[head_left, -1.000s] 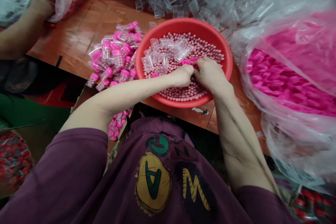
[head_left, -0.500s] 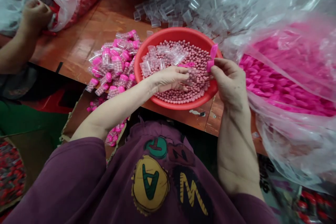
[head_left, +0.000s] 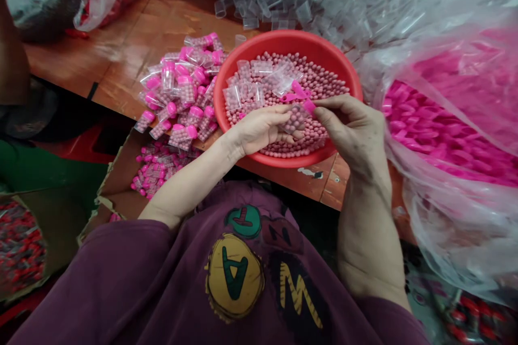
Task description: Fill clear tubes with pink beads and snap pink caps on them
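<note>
Over the red bowl (head_left: 353, 67), my left hand (head_left: 259, 129) grips a small clear tube (head_left: 294, 119) with pink beads inside. My right hand (head_left: 354, 129) pinches a bright pink flip cap (head_left: 308, 107) between thumb and forefinger, at the mouth of that tube. Whether the cap is seated on the tube I cannot tell. Loose pink beads (head_left: 324, 73) fill the bowl beneath both hands. Clear empty tubes (head_left: 245, 96) lie on the beads at the bowl's left, and a pink piece (head_left: 289, 97) shows just beyond my left fingers.
Capped bead tubes (head_left: 184, 89) are heaped left of the bowl, with more in a cardboard box (head_left: 121, 172) below. Clear tubes (head_left: 283, 2) pile up behind. A plastic bag of pink caps (head_left: 449, 135) stands at right. Another person's arm (head_left: 12, 59) shows at far left.
My right hand has brought the pink cap left to the tube in my left hand. The view has shifted slightly, and the other person's hand has moved mostly out of sight.
</note>
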A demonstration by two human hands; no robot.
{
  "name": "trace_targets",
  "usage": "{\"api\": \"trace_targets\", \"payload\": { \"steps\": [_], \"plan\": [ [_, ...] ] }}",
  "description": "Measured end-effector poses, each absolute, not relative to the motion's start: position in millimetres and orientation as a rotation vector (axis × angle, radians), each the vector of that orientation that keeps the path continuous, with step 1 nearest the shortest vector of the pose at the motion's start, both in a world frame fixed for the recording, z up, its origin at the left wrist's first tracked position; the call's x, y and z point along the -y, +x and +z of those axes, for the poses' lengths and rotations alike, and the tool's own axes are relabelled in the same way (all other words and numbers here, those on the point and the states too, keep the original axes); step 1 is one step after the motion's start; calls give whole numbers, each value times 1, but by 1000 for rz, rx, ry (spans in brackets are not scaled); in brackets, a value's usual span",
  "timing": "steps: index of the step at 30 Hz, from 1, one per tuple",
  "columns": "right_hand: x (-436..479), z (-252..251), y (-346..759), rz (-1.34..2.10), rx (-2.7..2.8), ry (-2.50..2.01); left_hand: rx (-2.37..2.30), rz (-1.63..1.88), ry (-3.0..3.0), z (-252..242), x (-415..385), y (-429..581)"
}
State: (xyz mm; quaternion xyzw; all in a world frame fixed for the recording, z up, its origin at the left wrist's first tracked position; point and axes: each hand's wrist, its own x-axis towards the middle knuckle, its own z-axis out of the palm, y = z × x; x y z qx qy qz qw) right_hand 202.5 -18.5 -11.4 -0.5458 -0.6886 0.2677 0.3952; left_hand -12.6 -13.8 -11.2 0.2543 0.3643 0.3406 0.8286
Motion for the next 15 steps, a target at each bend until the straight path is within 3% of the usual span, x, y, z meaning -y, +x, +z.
{"api": "trace_targets", "payload": {
  "steps": [9,15],
  "plan": [
    [19,-8,193,483,1917,-1451,-849,790,424,-14,25,6],
    [27,-6,187,577,1796,-1422,-884,894,421,-19,26,12]
  ]
}}
